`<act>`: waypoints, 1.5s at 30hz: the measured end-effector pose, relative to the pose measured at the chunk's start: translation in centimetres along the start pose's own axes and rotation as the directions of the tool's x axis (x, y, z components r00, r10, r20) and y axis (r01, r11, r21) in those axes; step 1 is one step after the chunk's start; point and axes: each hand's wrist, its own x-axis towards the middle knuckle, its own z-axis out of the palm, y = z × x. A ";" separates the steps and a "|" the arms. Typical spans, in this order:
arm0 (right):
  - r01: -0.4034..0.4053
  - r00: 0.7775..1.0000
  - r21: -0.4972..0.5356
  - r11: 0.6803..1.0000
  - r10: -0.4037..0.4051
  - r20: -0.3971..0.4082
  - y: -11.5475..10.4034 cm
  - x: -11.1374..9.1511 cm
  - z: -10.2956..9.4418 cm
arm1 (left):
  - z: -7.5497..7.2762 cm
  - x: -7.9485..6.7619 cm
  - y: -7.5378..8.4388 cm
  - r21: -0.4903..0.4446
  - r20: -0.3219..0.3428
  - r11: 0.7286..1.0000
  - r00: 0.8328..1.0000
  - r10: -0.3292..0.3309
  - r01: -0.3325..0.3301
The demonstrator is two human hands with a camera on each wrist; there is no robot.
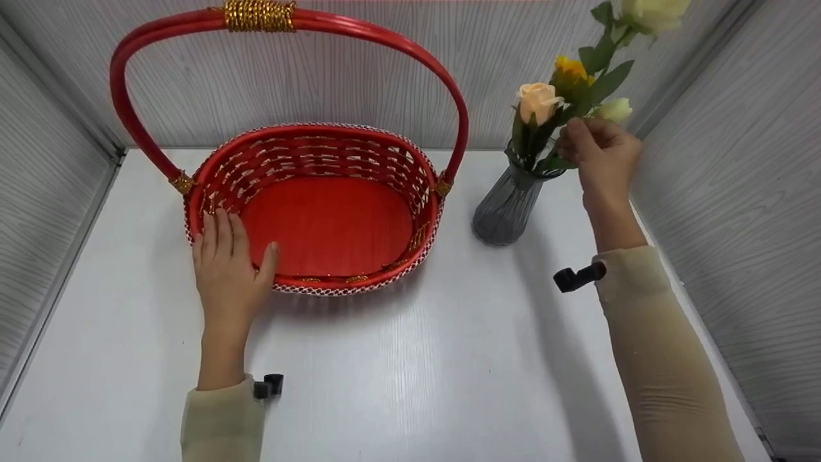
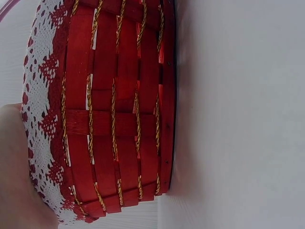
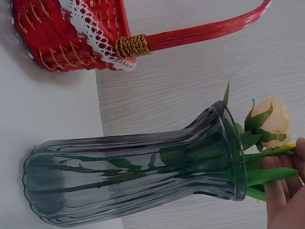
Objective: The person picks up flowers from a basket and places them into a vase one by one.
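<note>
A red woven basket (image 1: 327,224) with white lace trim and a tall arched handle stands on the table. My left hand (image 1: 231,269) rests over its near left rim, fingers straight and thumb apart; the left wrist view shows the hand (image 2: 19,167) against the lace. On the right, a grey ribbed glass vase (image 1: 503,208) holds artificial flowers, among them a peach rose (image 1: 539,102) and a yellow flower (image 1: 571,74). Just above the vase mouth, my right hand (image 1: 603,151) pinches a green flower stem (image 3: 271,151). A tall cream flower (image 1: 654,13) rises above that hand.
Wood-grain panels (image 1: 500,58) enclose the white table (image 1: 385,372) at the back and both sides. The basket's handle (image 1: 385,38) arches high between the basket and the back panel. A second pale flower (image 1: 614,110) shows behind the right hand.
</note>
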 end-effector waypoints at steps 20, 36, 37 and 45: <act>-0.055 0.998 -0.124 0.991 0.055 -0.002 -1.7 -1.4 -1.3 | -0.1 -0.1 0.2 -0.002 0.008 1.000 1.000 -0.009 0.009; -0.080 0.997 -0.182 0.980 0.082 0.003 -1.7 -2.1 -2.1 | 0.0 -0.1 0.1 -0.020 0.002 1.000 1.000 -0.005 0.005; -0.077 0.997 -0.172 0.982 0.077 -0.005 -1.5 -2.2 -2.2 | 0.0 -0.1 0.2 -0.021 -0.002 1.000 1.000 -0.002 0.002; -0.033 0.999 -0.145 0.989 0.029 -0.031 0.1 -3.4 -4.0 | 0.4 0.1 0.1 -0.037 -0.042 0.999 0.999 0.014 -0.016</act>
